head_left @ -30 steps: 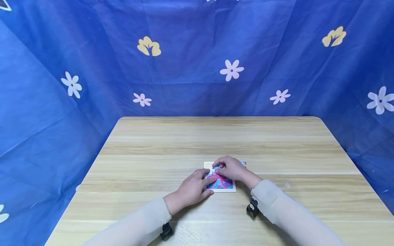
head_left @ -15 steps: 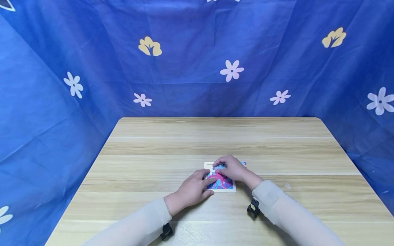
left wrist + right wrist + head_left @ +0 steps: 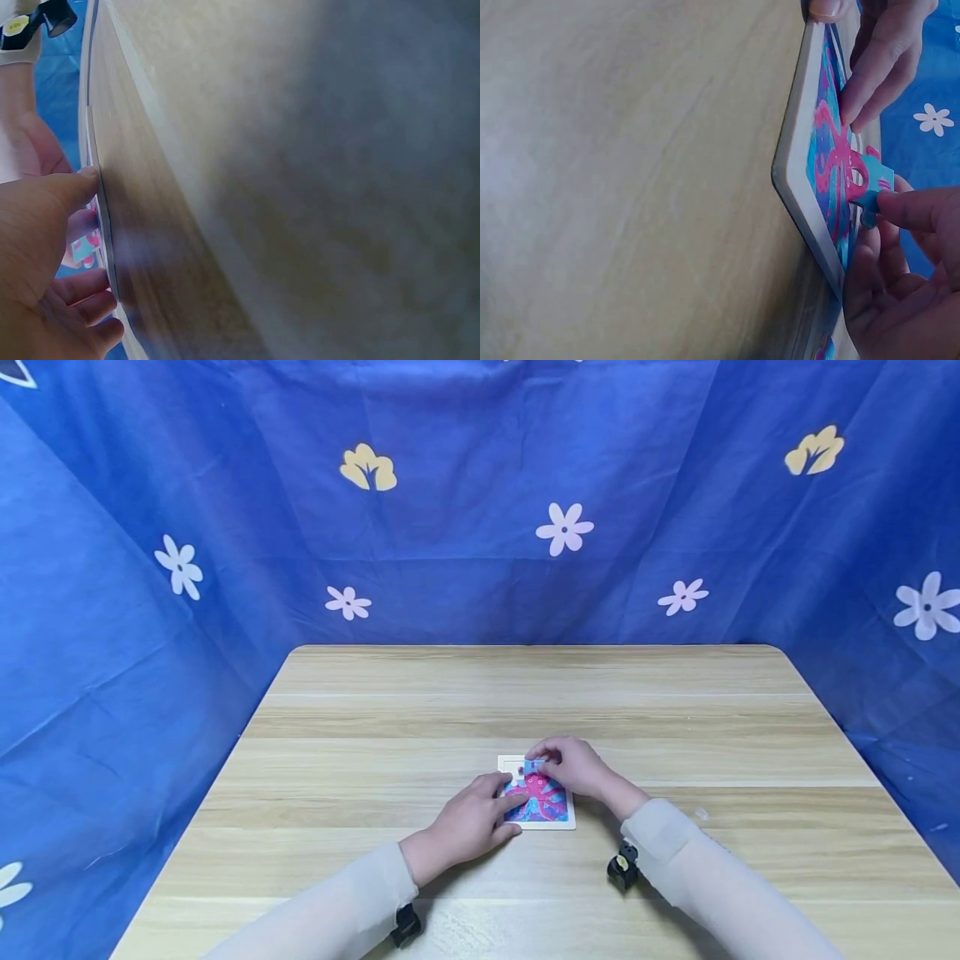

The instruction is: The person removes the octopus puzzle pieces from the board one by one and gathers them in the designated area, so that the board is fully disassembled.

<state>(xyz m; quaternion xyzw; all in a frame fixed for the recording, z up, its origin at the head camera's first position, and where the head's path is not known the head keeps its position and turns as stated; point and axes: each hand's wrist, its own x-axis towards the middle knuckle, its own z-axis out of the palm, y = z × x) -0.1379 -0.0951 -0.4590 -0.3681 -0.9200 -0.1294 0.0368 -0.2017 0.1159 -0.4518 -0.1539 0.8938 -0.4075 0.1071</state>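
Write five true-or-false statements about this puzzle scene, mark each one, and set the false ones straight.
1. The right hand pinches a puzzle piece. True.
2. The picture shows a green turtle. False: it shows a pink octopus.
3. The left hand touches the puzzle. True.
4. In the head view, every part of the puzzle is filled in. False: the upper-left part of the frame is bare.
5. The cloth behind the table is blue with printed flowers. True.
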